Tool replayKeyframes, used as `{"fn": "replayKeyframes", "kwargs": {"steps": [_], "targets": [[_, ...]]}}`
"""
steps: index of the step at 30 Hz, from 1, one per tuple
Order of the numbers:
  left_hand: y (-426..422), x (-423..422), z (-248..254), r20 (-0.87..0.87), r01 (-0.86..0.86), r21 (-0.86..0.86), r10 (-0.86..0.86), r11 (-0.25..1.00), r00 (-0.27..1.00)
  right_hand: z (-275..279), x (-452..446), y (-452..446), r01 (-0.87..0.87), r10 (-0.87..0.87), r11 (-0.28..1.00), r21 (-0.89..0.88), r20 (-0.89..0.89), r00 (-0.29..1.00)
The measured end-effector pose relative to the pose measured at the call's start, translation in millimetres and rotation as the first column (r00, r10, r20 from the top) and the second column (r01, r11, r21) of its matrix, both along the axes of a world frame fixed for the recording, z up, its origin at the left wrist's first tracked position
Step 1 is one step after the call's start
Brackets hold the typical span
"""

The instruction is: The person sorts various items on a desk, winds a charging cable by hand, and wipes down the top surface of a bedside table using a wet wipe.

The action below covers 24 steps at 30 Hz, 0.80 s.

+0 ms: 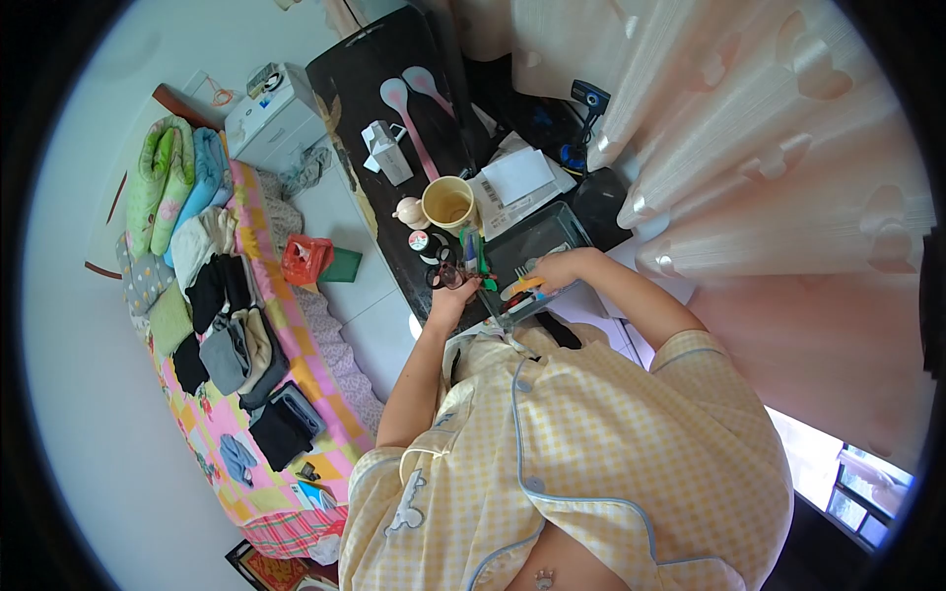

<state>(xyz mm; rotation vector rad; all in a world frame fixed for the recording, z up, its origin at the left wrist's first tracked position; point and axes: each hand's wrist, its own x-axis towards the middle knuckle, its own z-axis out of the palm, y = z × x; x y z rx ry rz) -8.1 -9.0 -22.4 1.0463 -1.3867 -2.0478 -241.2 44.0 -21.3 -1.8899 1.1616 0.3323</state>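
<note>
My left hand point(454, 299) is at the desk's near edge, its fingers curled beside black-handled scissors point(449, 275) and a bright green piece point(488, 283). What those fingers grip, if anything, is hidden. My right hand point(560, 269) reaches into a dark grey see-through tray point(569, 223), closed at a yellow-orange item point(525, 287) whose kind I cannot make out. Small fork-like tines show by its fingertips. A blue-and-green slim object point(471, 252) lies between the scissors and the tray. Close by are a round jar point(419, 242) and a yellowish cup point(449, 202).
Farther along the black desk point(360, 74) are two pink-handled spoons point(395, 96), a white box point(387, 153) and papers point(517, 177). A webcam point(589, 97) stands near the curtain point(759, 158). Leftward, folded clothes point(227, 345) cover part of a bed point(325, 394).
</note>
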Motion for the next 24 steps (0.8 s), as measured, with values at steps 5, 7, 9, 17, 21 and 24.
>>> {"fn": "replayKeyframes", "kwargs": {"steps": [5, 7, 9, 17, 21, 24], "targets": [[4, -7, 6, -0.088, -0.098, -0.055, 0.093, 0.994, 0.992, 32, 0, -13, 0.285, -0.281, 0.956, -0.070, 0.053, 0.958], [2, -4, -6, -0.066, -0.082, -0.050, 0.078, 0.995, 0.995, 23, 0, -10, 0.277, -0.257, 0.786, -0.552, 0.115, 0.959], [-1, 1, -15, -0.039, -0.066, -0.049, 0.064, 0.997, 0.997, 10, 4, -10, 0.241, -0.250, 0.765, -0.597, 0.069, 0.966], [-2, 1, -16, 0.032, -0.014, -0.072, 0.016, 0.997, 0.999, -28, 21, -18, 0.114, -0.146, 0.737, -0.666, 0.008, 0.989], [-1, 0, -2, 0.081, 0.050, -0.103, -0.042, 0.993, 0.996, -27, 12, -8, 0.139, -0.243, 0.637, -0.758, -0.026, 0.970], [1, -3, 3, 0.059, 0.068, -0.094, -0.062, 0.993, 0.996, -48, 4, -4, 0.200, -0.362, 0.666, -0.719, -0.078, 0.929]]}}
